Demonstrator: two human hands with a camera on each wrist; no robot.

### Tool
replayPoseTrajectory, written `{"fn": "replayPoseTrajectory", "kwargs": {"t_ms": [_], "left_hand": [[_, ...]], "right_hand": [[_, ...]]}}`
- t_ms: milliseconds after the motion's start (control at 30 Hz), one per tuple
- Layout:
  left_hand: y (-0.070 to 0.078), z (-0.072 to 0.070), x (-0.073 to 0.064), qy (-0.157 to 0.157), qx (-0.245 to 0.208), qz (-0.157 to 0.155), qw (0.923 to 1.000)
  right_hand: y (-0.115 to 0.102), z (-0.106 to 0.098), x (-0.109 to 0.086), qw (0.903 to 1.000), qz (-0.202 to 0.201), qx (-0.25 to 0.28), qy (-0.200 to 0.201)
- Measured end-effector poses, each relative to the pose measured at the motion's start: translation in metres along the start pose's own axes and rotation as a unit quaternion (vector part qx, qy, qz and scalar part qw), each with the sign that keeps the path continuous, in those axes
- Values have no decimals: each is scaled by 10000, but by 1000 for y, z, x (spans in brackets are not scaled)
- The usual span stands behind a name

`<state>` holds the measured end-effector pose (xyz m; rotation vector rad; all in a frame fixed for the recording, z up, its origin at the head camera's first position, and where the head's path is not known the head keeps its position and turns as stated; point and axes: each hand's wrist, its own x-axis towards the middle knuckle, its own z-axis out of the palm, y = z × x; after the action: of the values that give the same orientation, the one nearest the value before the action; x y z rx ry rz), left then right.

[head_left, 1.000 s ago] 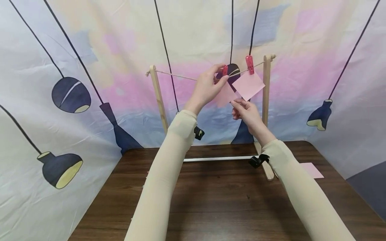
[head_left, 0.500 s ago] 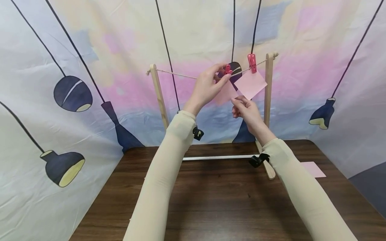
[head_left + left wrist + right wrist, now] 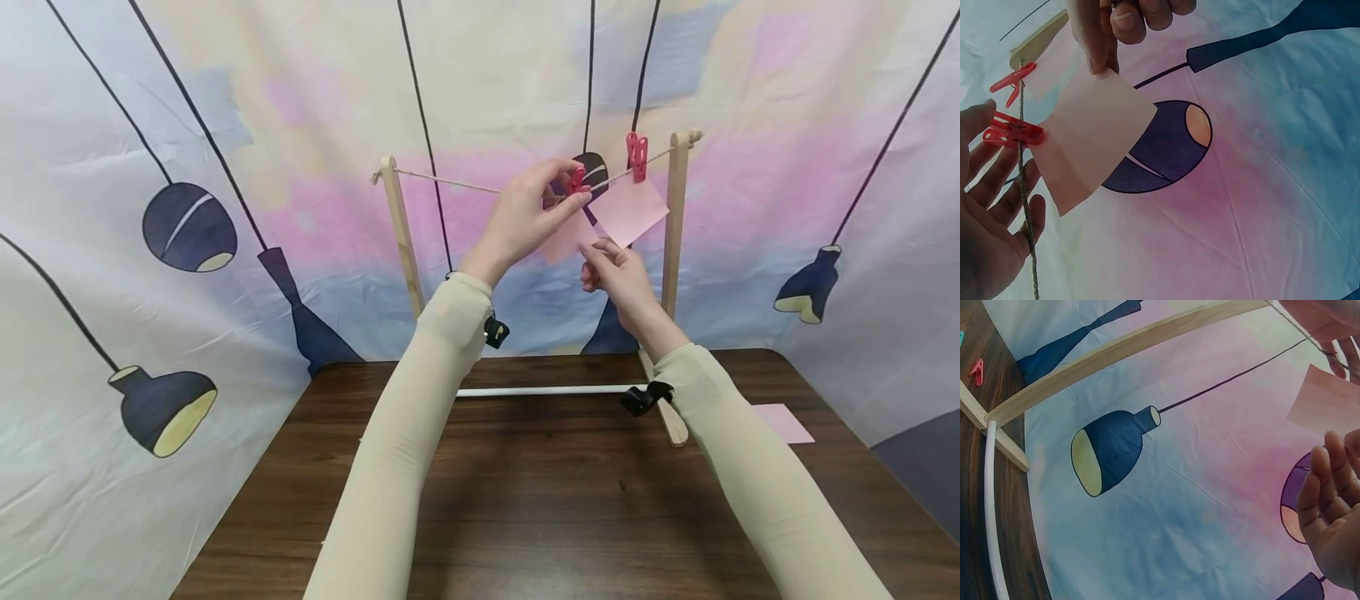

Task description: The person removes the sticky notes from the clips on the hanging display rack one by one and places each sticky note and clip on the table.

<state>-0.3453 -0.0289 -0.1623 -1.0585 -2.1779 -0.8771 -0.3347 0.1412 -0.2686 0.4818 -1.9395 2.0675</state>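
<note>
My left hand [image 3: 521, 215] is at the string [image 3: 457, 182], its thumb and index finger at a red clothespin [image 3: 577, 179]. The left wrist view shows this clothespin [image 3: 1015, 132] across the string, with its jaws over the upper edge of a pink square of paper [image 3: 1090, 139]. The thumb touches its handle end, while the other fingers spread behind the string. Below, my right hand [image 3: 618, 275] pinches a lower corner of that paper. Just to the right, another red clothespin [image 3: 637, 158] holds a second pink paper [image 3: 630, 210] on the string.
Two wooden posts [image 3: 402, 233] carry the string, with a white rod [image 3: 551, 391] low between them. A pink paper [image 3: 782, 423] lies on the brown table [image 3: 525, 517] at right. Another red clothespin [image 3: 977, 372] lies on the table. A lamp-printed cloth [image 3: 315, 100] hangs behind.
The head view has shifted slightly. My left hand has moved a little to the right along the string, and more of its clothespin shows. The right hand stays at the paper's corner.
</note>
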Motion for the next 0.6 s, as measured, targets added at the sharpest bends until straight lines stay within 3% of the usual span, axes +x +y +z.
{"fn": "replayPoseTrajectory", "kwargs": {"t_ms": [333, 600], "left_hand": [[0, 0, -2, 29, 163, 26, 9999], [0, 0, 1, 201, -163, 186, 9995]], "right_hand": [[1, 1, 0, 9998, -84, -168, -47], [6, -1, 2, 9994, -42, -353, -45]]}}
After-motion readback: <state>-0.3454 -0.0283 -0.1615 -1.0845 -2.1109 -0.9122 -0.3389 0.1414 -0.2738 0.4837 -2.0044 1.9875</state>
